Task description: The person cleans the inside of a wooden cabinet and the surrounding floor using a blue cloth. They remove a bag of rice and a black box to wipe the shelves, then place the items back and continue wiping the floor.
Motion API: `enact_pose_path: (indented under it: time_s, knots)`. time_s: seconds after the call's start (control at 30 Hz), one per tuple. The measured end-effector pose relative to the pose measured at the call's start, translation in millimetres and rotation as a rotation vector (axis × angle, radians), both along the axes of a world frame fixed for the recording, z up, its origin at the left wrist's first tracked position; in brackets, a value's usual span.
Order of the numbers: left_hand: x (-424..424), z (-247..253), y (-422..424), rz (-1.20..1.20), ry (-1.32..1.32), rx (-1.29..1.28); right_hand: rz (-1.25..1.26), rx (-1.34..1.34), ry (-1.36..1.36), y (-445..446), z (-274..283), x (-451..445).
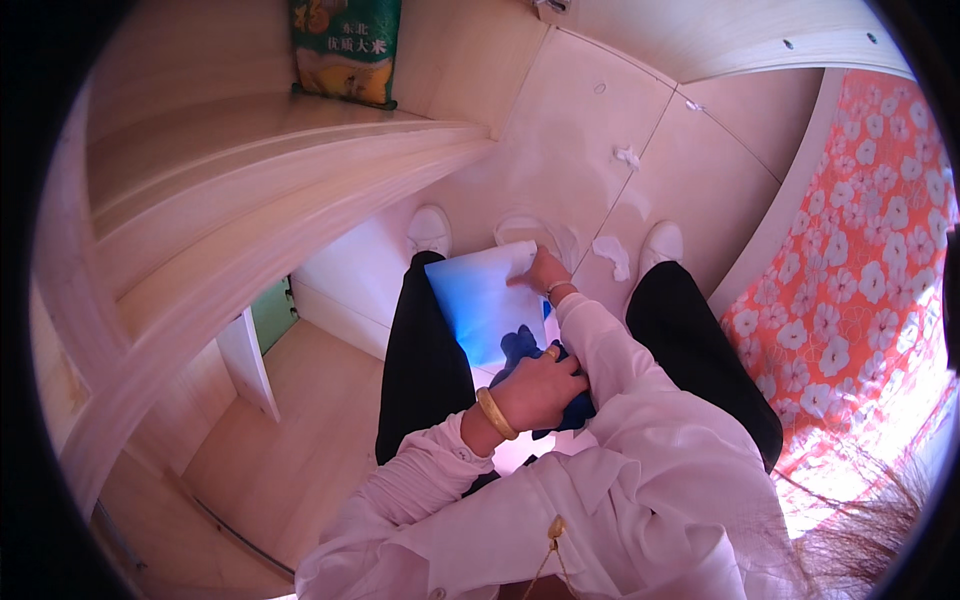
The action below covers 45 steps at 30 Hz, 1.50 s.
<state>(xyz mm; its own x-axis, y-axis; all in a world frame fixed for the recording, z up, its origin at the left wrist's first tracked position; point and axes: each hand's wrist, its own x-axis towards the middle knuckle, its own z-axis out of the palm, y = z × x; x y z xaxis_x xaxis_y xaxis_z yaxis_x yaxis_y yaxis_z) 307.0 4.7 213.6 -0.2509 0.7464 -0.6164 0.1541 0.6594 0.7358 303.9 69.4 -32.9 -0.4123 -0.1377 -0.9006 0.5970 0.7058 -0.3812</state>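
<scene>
My right hand (543, 271) grips the far right corner of a flat sheet or pouch (487, 296), which is white shading to bright blue. The sheet spans the gap between my knees, its left edge against my left trouser leg. Closer to my body, my left hand (536, 394), with a gold bangle and a ring, is closed on a bunched dark blue cloth-like item (517, 346). Part of that item lies over the near edge of the sheet, and more of it shows below my fingers. My right forearm crosses just beside it.
On the left stands an open wooden cabinet (300, 214) with a green and yellow printed bag (346, 56) on a shelf. Crumpled white tissues (613, 256) lie on the tiled floor (577, 97). At right is an orange floral-covered bed (847, 300). A pale panel (750, 37) juts in above.
</scene>
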Motion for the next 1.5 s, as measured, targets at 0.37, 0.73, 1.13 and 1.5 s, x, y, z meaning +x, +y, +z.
enact_pose_path:
  time_s: [0.37, 0.73, 1.13, 1.5]
  knots:
    - [-12.0, 7.5, 2.7, 0.033, 0.035, 0.082, -0.084, -0.186, 0.352, 152.6, 165.7, -199.8]
    - [-9.6, 3.9, 1.6, 0.062, 0.094, 0.109, -0.338, -0.355, 1.207, -36.1, 257.3, -320.5]
    - [-10.9, 6.7, -14.7, 0.326, 0.134, 0.252, -0.06, -0.304, 0.895, -107.6, 170.0, -343.7]
    - [-44.7, -10.3, -21.8, 0.468, 0.216, 0.101, 0.155, -0.663, 0.43, 114.8, 230.1, -176.3]
